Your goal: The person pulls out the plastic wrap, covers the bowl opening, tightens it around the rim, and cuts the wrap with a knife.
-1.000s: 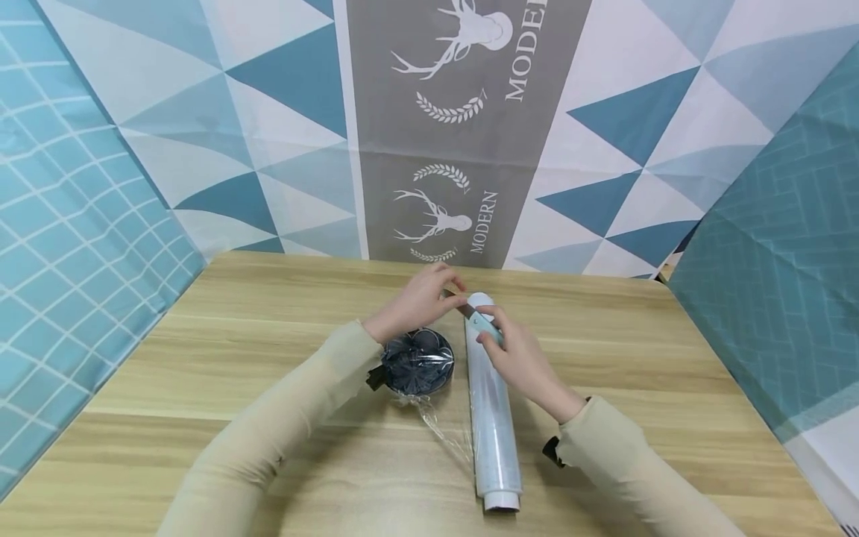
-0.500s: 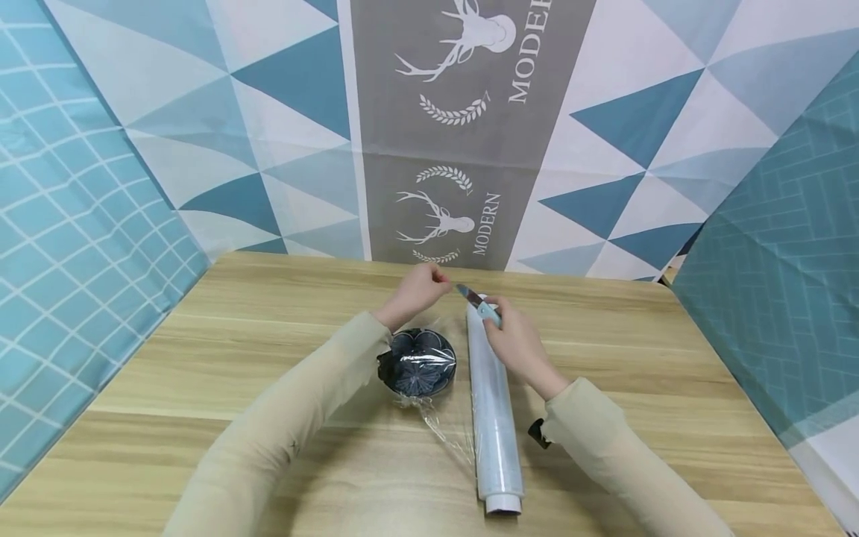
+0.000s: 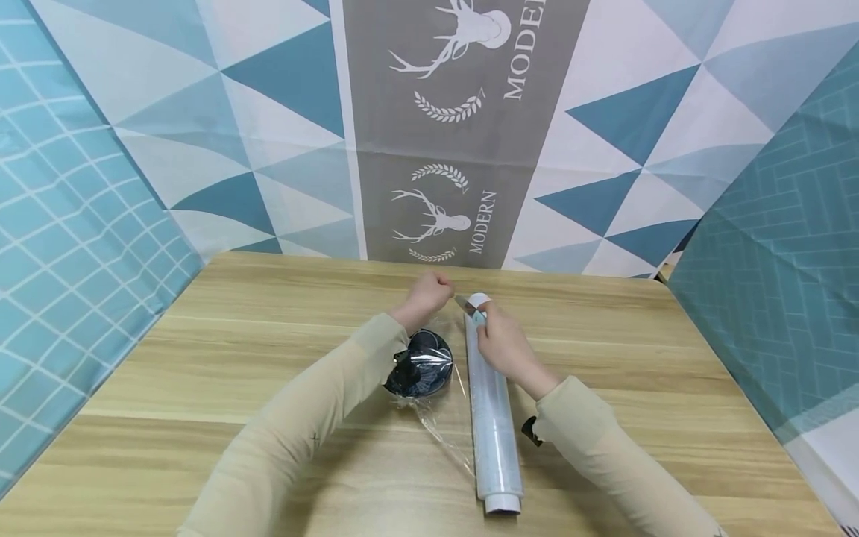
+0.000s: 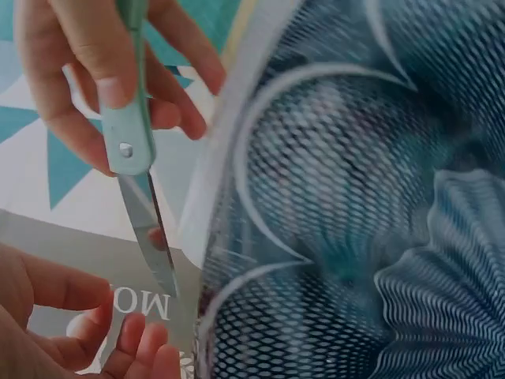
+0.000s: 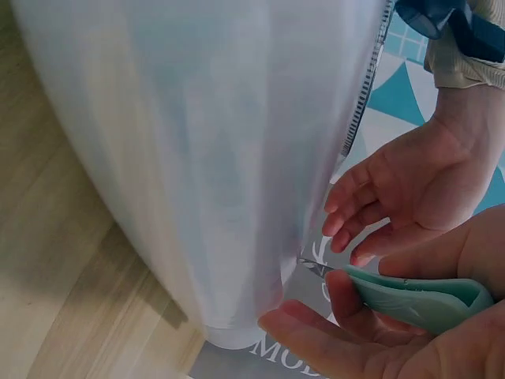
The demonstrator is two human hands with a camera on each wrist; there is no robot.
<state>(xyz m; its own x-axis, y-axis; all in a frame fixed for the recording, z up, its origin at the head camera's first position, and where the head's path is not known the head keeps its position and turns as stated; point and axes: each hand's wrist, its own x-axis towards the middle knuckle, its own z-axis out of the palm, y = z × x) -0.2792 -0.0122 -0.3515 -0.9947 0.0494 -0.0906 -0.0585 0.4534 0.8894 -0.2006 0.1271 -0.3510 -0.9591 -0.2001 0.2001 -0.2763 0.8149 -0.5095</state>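
A dark patterned bowl point(image 3: 429, 373) stands on the table under clear cling film point(image 3: 436, 431), which stretches toward a long film roll point(image 3: 495, 432) at its right. Beyond the bowl, my left hand point(image 3: 428, 294) has thumb and fingertips together, apparently pinching the film's far edge; the film is too clear to see well there. My right hand point(image 3: 506, 344) grips a folding knife point(image 5: 426, 304) by its mint-green handle, over the roll's far end. In the left wrist view the knife blade point(image 4: 148, 229) is unfolded and points at the left fingertips, a small gap away.
The wooden table point(image 3: 168, 358) reaches back to a patterned cloth backdrop point(image 3: 436, 134). Blue tiled-look cloth hangs at the left side point(image 3: 74, 224) and a teal one at the right point(image 3: 772, 276). Part of the bowl lies hidden behind my left wrist.
My left hand has drawn off the blade, back toward the far edge, then come slightly down and right. The right hand keeps the knife and has shifted a little left. Bowl and roll stay put.
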